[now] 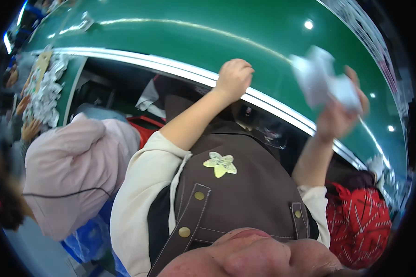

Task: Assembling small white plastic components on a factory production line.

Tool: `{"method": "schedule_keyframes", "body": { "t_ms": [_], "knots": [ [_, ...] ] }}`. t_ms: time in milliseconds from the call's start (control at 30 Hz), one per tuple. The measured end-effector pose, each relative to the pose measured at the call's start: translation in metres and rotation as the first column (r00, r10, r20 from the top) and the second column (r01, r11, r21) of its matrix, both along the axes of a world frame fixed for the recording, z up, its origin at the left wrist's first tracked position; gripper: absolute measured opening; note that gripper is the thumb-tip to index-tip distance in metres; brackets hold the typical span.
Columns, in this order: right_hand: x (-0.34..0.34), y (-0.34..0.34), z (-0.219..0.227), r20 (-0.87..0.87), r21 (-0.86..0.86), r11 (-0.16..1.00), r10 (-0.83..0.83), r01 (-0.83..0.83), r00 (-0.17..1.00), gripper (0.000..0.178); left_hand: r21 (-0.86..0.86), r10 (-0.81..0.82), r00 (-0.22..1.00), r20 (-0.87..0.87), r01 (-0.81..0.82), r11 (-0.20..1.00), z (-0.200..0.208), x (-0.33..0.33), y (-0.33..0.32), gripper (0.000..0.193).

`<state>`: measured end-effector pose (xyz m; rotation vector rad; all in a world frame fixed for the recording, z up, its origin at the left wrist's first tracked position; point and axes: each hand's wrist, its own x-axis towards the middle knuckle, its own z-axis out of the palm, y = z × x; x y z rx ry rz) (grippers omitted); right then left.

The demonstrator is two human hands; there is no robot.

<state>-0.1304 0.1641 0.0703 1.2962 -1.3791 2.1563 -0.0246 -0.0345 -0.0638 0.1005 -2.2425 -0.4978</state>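
Note:
My right hand [339, 114] is raised over the green conveyor belt [208, 39], its fingers closed on a white, folded-looking item [316, 76]. Motion smears this item, so its exact kind cannot be made out; it could be more than one piece. At the belt's near metal edge, my left hand [235, 79] is curled into a loose fist. Its palm side is hidden, and nothing sticks out from between its fingers.
A pale metal rail [148, 60] runs along the belt's near side. Farther left lies a small white item [84, 22] on the belt. A pile of crumpled white pieces [51, 87] sits beyond a person in pink [78, 161]. Red patterned fabric [358, 226] is close on my right.

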Motion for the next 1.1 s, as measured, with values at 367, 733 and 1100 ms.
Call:
{"method": "schedule_keyframes", "body": {
  "t_ms": [367, 733, 1100],
  "knots": [
    [-0.032, -0.032, -0.068, -0.262, 0.788, 0.503, -0.248, 0.355, 0.933, 0.052, -0.031, -0.016, 1.000, -0.001, 0.016, 0.999, 0.007, 0.003, 0.002, 0.012],
    [-0.054, 0.000, -0.095, 0.176, 0.349, 0.875, -0.413, 0.335, 0.894, 0.042, 0.048, -0.028, 0.985, 0.169, 0.020, 0.999, 0.009, 0.003, 0.000, 0.020],
    [-0.057, 0.013, -0.124, 0.807, 0.067, 0.987, -0.138, 0.143, 0.575, 0.031, -0.279, -0.328, 0.859, 0.393, 0.451, 0.848, 0.020, -0.052, 0.042, 0.037]
  ]
}}
